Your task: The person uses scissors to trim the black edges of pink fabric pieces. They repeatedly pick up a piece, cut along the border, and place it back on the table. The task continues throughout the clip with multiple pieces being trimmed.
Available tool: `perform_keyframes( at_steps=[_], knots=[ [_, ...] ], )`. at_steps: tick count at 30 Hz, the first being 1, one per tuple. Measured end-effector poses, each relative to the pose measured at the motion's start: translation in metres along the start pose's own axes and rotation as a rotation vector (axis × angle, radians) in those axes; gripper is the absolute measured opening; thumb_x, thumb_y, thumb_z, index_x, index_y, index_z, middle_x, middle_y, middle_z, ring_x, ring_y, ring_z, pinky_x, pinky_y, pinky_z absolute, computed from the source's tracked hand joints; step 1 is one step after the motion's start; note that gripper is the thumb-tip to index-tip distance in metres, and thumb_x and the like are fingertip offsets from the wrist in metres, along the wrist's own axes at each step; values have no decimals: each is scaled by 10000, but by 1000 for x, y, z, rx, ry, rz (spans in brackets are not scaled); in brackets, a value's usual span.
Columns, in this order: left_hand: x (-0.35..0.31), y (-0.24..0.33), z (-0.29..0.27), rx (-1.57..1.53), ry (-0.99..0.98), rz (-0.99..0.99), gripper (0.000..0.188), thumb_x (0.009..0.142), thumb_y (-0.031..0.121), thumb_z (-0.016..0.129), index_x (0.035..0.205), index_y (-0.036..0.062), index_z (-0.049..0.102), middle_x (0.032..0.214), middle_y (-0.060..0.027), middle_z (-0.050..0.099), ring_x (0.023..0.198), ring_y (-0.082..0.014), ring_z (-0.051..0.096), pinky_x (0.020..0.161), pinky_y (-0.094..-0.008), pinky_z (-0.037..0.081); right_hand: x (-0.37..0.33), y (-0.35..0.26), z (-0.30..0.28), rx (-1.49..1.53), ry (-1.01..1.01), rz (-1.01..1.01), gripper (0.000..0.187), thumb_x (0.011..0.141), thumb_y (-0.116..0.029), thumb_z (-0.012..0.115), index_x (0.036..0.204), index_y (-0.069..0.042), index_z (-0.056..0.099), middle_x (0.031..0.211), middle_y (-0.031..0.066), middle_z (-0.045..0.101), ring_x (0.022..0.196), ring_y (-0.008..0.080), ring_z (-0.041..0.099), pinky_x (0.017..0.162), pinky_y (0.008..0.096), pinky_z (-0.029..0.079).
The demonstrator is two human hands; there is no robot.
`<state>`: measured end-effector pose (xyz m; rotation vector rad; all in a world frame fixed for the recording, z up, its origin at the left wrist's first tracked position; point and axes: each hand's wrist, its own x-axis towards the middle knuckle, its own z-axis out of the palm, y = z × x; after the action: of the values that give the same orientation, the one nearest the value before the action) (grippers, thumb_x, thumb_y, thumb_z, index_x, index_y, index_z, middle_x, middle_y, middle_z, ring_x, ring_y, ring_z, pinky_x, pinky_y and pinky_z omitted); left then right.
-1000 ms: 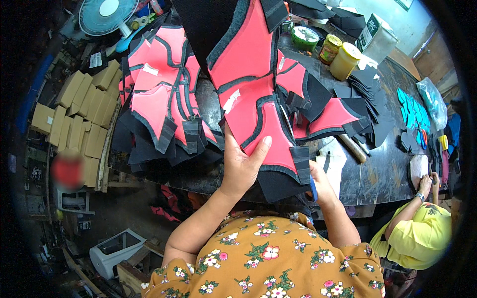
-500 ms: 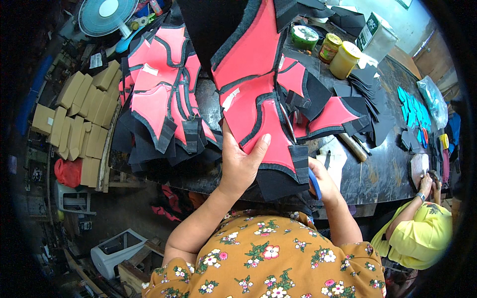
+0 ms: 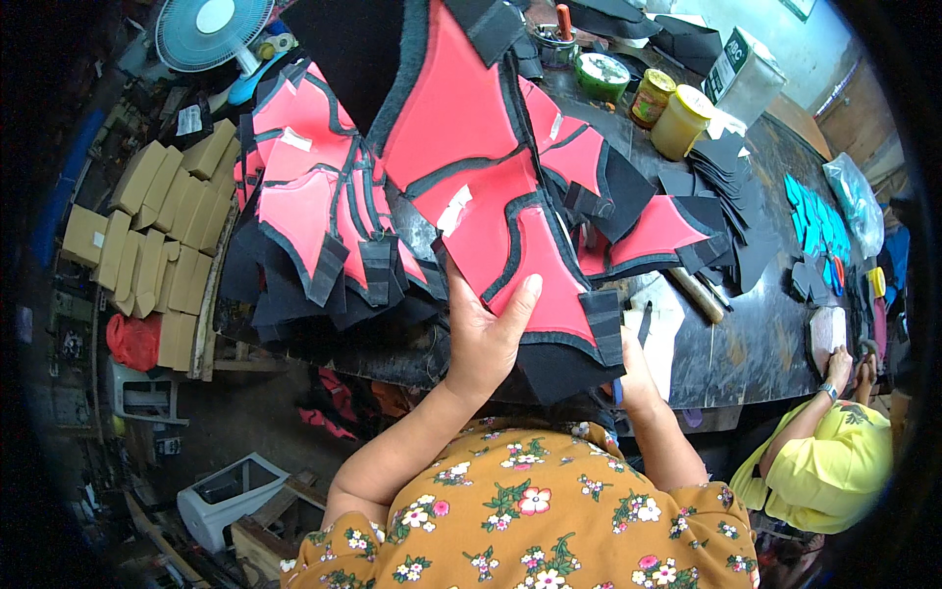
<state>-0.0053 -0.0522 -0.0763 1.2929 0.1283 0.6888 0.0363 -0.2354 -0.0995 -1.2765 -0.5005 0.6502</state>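
Note:
My left hand [image 3: 483,339] is closed on a pink shoe upper piece [image 3: 466,211] edged in black, thumb on top and fingers underneath. The piece is held up above the table's near edge, with black material showing along its borders. Behind its lower right corner, my right hand [image 3: 642,378] is closed on scissors, of which only a bit of blue handle [image 3: 617,392] shows; the blades are hidden. More pink and black pieces lie in a pile [image 3: 299,196] to the left and others [image 3: 653,236] to the right.
On the dark table [image 3: 746,344] stand a yellow jar [image 3: 681,123], a green tub [image 3: 601,76] and a white container [image 3: 741,69]. Black cut pieces [image 3: 721,187] and turquoise pieces [image 3: 816,216] lie to the right. A co-worker in yellow [image 3: 834,461] sits at the right. Tan boxes [image 3: 162,226] stand left.
The pink piece has tilted, its far end swinging left and its lower corner shifting slightly right. The scissors' blue handle, plainer before, is now mostly hidden behind the piece and my right hand.

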Motion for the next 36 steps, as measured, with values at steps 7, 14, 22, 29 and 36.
perform_keyframes(
  at_steps=[7,14,22,29,36],
  knots=[
    [-4,2,3,54,-45,-14,604,860,-43,623,1375,26,316,1286,-88,488,1152,-160,507,1019,-325,401,5,-2,0,2,81,182,409,821,-141,682,1178,35,586,1143,60,636,1046,125,567,943,297,443],
    [-14,7,7,49,-62,-50,604,854,-28,640,1365,5,318,1276,-97,492,1155,-161,503,1015,-325,403,19,-3,-2,65,-2,90,475,825,-165,664,1233,48,547,1159,62,623,1041,125,568,943,292,448],
    [1,22,-5,135,-147,41,780,815,66,731,1397,-1,216,1334,-125,404,1180,-194,482,1012,-325,401,-1,-3,-18,189,-22,168,511,792,-281,750,1165,28,590,1065,40,655,943,80,590,848,251,478],
    [47,38,-34,87,33,89,72,904,101,649,873,41,623,699,39,564,569,-32,480,511,-210,364,-10,-8,-31,178,-152,347,416,807,-247,725,1101,28,618,1006,27,658,911,69,590,812,235,471],
    [33,32,-26,112,16,-100,82,938,107,598,899,35,600,780,23,554,626,-56,473,545,-240,360,-8,-14,-8,78,-129,355,373,838,-139,685,1165,12,591,1100,29,629,1000,86,564,888,261,460]
  ],
)
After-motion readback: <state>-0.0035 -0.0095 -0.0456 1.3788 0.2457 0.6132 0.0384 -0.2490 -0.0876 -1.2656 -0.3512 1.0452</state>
